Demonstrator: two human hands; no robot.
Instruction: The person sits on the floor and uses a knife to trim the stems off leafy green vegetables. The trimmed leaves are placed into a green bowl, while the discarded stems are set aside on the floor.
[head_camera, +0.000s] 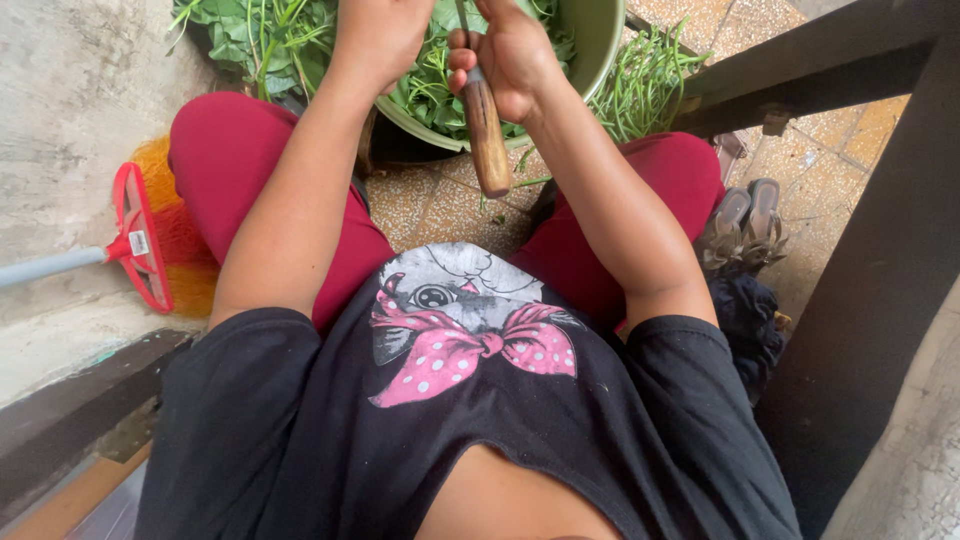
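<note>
While bent over the bowl (590, 45), right hand (515, 55) fingers clenched round knife handle (486, 130); left hand's (380, 35) grip unclear.

Soft, even daylight (sharp, faint shadows).

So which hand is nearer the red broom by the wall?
Left. The left hand is over the green bowl on the broom's side; the right hand, gripping the wooden-handled knife, is farther away.

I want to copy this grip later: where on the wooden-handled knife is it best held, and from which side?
Probably the upper part of the brown wooden handle, near the blade. The right hand wraps it there from the right side, fingers curled round. The knife points blade up over the green bowl, and the handle's rounded shaft suits a closed fist.
</note>
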